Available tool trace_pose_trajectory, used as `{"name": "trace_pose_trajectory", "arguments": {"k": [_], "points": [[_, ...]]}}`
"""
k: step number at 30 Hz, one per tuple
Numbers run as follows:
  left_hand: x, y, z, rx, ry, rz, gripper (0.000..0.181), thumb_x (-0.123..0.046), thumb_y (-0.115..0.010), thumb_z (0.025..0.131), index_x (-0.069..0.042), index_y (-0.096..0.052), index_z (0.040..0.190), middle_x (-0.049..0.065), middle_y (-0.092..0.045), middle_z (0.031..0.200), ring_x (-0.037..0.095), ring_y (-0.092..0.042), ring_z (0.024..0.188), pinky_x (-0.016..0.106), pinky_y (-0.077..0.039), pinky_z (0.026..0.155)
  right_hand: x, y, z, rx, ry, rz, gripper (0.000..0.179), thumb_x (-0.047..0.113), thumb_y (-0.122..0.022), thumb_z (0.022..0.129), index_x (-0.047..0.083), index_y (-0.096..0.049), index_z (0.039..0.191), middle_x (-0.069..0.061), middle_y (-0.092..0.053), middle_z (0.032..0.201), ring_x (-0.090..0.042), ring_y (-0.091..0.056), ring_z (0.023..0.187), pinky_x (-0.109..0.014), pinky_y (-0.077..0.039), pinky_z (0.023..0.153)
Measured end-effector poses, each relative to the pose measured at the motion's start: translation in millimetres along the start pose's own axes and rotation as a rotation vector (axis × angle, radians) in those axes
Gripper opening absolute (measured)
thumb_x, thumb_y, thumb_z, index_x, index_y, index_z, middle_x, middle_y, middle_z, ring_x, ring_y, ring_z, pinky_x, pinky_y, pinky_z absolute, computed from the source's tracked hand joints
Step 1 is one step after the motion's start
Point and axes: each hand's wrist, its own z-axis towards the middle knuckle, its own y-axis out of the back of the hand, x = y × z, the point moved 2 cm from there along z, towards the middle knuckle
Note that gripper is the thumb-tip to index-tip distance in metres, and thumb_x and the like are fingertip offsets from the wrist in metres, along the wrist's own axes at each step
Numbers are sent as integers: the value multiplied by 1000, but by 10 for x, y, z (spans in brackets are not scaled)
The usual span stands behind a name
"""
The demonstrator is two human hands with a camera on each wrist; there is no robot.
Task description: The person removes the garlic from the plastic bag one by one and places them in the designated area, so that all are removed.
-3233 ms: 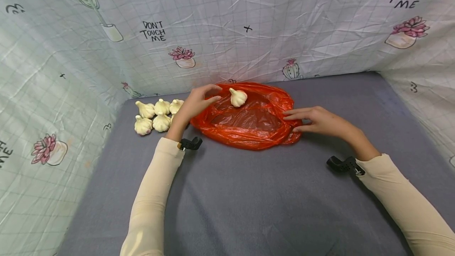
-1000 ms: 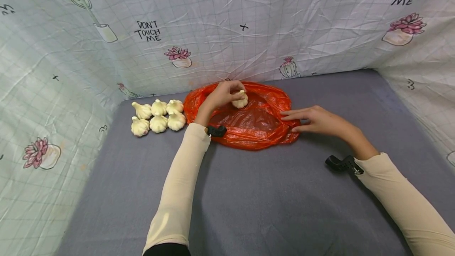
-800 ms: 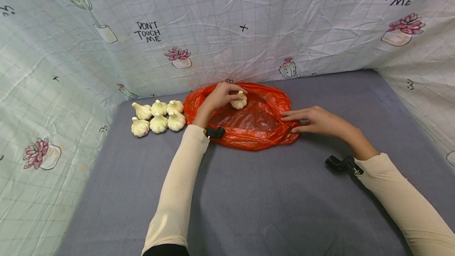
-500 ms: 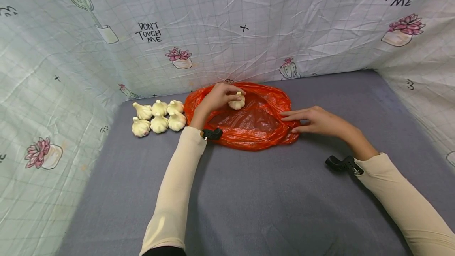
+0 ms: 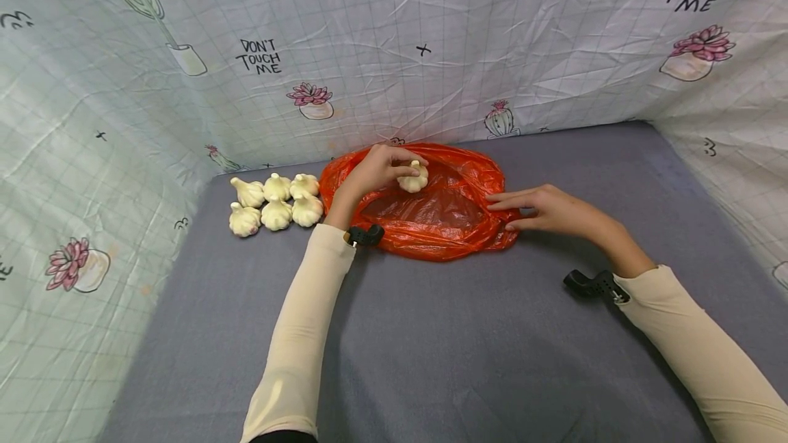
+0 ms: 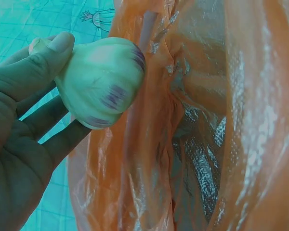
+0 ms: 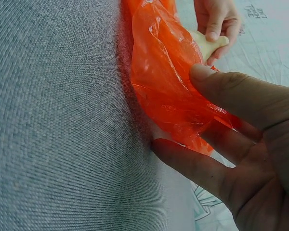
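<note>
My left hand [image 5: 380, 171] pinches a garlic bulb [image 5: 413, 178] between thumb and fingers, over the open mouth of a crumpled red plastic bag [image 5: 425, 248]. Seen close in the left wrist view, the bulb [image 6: 103, 84] is pale with purple streaks, and its stem end lies under the thumb. At the bag's right rim my right hand [image 5: 550, 209] touches the plastic with nearly straight fingers. The right wrist view has the thumb [image 7: 226, 86] on the near side of the red film [image 7: 168, 86], with some fingers partly behind it.
Several more garlic bulbs [image 5: 276, 213] lie in two rows on the grey table cloth [image 5: 431, 347], left of the bag. A printed curtain [image 5: 394, 53] hangs behind and at both sides. Black wrist mounts [image 5: 366, 235] sit on both forearms.
About three seconds ago the bulb showed apart from my left fingers; now they pinch it. Over the last second, hand and bulb have shifted slightly left. My right hand has stayed put.
</note>
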Motion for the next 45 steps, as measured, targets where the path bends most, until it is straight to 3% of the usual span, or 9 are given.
{"name": "trace_pose_trajectory", "arguments": {"k": [9, 14, 19, 26, 38, 45], "points": [[-30, -1, -32, 8, -28, 1, 24, -15, -73, 94, -6, -77, 116, 3, -76, 110, 11, -65, 97, 24, -47, 82, -11, -7, 7, 6, 4, 13, 44, 8, -80, 87, 5, -70, 130, -13, -62, 140, -7, -56, 80, -30, -49, 65], [-41, 10, -68, 1, -55, -7, 24, -14, -73, 94, -6, -77, 116, 2, -76, 111, 12, -66, 99, 26, -48, 84, -13, -5, 11, 9, 5, 12, 44, 8, -80, 87, 5, -70, 129, -15, -62, 139, -8, -57, 82, -29, -49, 65], [-57, 38, -119, -22, -88, -7, 23, -13, -73, 94, -7, -78, 116, 3, -76, 112, 14, -68, 106, 30, -51, 94, -2, 10, 10, 10, 5, 8, 44, 8, -80, 87, 5, -70, 130, -14, -62, 139, -7, -59, 87, -32, -53, 69], [-98, 69, -230, -31, -65, -7, 23, -17, -71, 96, -10, -77, 117, 1, -76, 113, 12, -66, 106, 31, -51, 94, -3, -3, 3, 8, 2, 15, 44, 9, -80, 88, 5, -69, 131, -13, -61, 140, -8, -60, 87, -35, -55, 70], [-167, 112, -369, -56, -101, 15, 22, -17, -71, 96, -10, -78, 116, 0, -75, 114, 12, -65, 114, 32, -50, 99, 7, 0, -8, 6, -5, -9, 44, 10, -80, 88, 7, -70, 130, -11, -62, 140, -15, -65, 103, -41, -58, 78], [-183, 141, -459, -71, -102, 36, 23, -16, -72, 95, -10, -78, 116, 2, -75, 115, 15, -65, 118, 32, -48, 103, 3, -11, -18, 4, 3, -15, 44, 9, -80, 88, 6, -70, 130, -12, -62, 140, -12, -64, 98, -38, -56, 75]]}}
